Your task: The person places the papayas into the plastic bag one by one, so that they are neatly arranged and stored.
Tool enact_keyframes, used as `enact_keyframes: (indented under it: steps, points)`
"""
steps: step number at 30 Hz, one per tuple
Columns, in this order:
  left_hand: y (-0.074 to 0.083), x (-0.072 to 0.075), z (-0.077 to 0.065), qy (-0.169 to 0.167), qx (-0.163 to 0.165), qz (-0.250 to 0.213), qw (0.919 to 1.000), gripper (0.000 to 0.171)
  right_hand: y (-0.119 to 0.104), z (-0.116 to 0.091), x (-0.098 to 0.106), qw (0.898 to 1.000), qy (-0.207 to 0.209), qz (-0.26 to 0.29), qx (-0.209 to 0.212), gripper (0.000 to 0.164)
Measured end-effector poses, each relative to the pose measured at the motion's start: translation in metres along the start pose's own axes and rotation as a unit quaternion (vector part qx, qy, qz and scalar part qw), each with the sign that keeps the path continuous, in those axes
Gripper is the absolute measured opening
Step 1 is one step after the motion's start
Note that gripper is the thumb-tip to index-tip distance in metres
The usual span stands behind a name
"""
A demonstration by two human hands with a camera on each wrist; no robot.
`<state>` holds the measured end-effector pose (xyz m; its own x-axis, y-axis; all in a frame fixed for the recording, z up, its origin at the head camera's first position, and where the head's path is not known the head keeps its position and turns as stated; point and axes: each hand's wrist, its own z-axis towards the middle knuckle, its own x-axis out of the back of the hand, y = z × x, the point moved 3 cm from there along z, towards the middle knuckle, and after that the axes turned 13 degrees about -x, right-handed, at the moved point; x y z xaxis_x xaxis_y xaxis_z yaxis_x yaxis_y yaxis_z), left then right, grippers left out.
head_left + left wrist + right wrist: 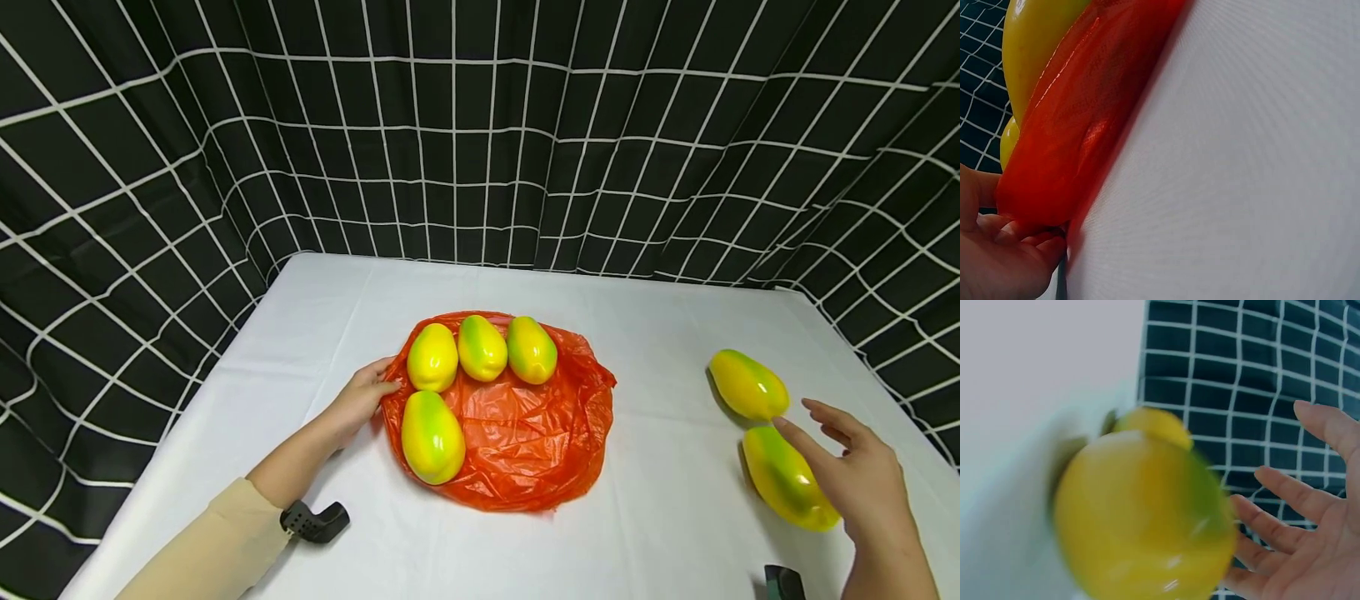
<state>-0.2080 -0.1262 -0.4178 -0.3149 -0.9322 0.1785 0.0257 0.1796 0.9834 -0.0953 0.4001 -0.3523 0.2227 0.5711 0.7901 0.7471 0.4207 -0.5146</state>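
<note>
My left hand (358, 402) pinches the left rim of a red plastic bag (517, 437), its thumb over the edge and its other fingers beneath. Inside the bag, three glossy yellow-green fruits, like toy papayas, line the far side, with the middle fruit (482, 348) between two others. Another fruit (432, 439) lies at the bag's near left. On the right, my right hand (870, 475) is held open over the nearer loose fruit (787, 479), fingers spread. In the right wrist view this fruit (1141, 512) lies beside the fingers, not gripped. A farther loose fruit (748, 385) lies just beyond it.
A white cloth (660, 533) covers the table. Black curtains with a white grid (487, 150) stand behind it and along both sides. A dark strap device (315, 522) is worn on the left wrist, and part of another (783, 582) shows near the right wrist.
</note>
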Motion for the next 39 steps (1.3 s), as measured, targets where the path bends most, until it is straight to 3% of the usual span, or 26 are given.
enact_keyframes:
  steps: [8, 16, 26, 39]
  points:
    - [0.001, 0.000, 0.000, -0.005, -0.005, -0.016, 0.9998, 0.051, 0.025, 0.015, -0.006, 0.995, -0.013, 0.070, -0.077, 0.086]
    - [0.001, 0.000, 0.000, -0.003, -0.003, -0.012, 0.9999, 0.051, 0.041, 0.026, -0.015, 0.988, -0.050, 0.096, -0.109, 0.085]
    - [0.001, 0.000, 0.000, 0.000, -0.003, -0.011, 0.9999, 0.051, 0.040, 0.026, -0.017, 0.990, -0.074, 0.092, -0.076, 0.081]
    - [0.000, 0.000, 0.000, -0.001, -0.004, -0.010, 0.9999, 0.050, 0.047, 0.037, -0.024, 0.989, -0.085, 0.078, -0.093, 0.083]
